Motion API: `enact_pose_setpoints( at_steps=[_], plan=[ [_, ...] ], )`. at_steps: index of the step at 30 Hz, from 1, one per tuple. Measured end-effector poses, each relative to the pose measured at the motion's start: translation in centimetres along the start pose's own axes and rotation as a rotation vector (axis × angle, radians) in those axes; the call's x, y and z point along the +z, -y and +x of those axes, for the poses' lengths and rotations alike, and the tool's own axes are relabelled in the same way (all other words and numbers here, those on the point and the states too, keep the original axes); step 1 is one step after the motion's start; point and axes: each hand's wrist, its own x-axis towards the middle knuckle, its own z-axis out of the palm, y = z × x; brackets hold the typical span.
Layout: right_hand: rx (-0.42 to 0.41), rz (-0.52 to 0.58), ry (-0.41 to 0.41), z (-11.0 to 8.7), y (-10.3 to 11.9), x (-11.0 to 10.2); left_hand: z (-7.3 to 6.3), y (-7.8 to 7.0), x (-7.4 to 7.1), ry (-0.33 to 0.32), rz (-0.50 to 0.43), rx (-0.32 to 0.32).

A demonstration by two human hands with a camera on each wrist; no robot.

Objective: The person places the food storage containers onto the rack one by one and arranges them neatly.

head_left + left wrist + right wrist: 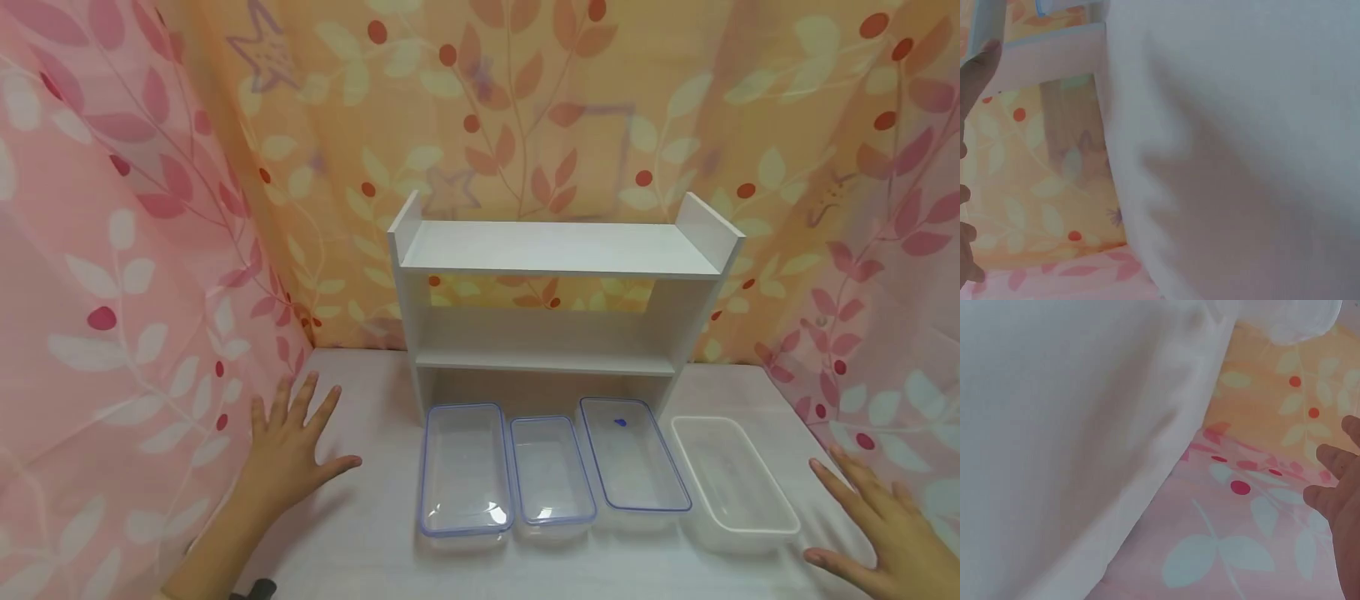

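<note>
At eight o'clock in the head view, the left hand [291, 454] is held empty, fingers spread; from six to four o'clock, three blue-rimmed plastic containers [467, 467] and a white-rimmed container [731, 477] are lined up by a white shelf unit [558, 248]; farther out at four, the right hand [892, 529] is held spread, empty.

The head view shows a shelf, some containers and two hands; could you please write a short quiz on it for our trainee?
1. How many clear containers are lined up at the foot of the white shelf?
2. Where in the row is the container with the white rim: (a) leftmost, (b) second from left, (c) rightmost?
3. True or false: each hand holds a container.

Key:
1. Four.
2. c.
3. False; the left hand and the right hand hold nothing, fingers spread.
</note>
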Motion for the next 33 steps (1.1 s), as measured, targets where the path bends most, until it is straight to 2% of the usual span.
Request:
enact_pose_setpoints(
  at_steps=[8,14,18,24,33],
  plan=[
    [0.016,0.054,0.002,0.3,0.4,0.6,1.3,-1.2,0.8,-0.008,-0.217,-0.101],
    [0.077,0.030,0.025,0.3,0.8,0.9,2.2,-2.2,1.2,0.041,-0.352,-0.189],
    [0.119,0.088,0.030,0.4,1.1,1.2,2.9,-2.8,1.5,0.056,-0.430,-0.217],
    [0.231,0.173,0.071,0.4,1.7,1.6,3.9,-3.4,2.0,0.091,-0.555,-0.275],
    [0.302,0.224,0.036,0.7,2.4,1.9,5.0,-4.3,2.9,0.062,-0.669,-0.314]
  ],
)
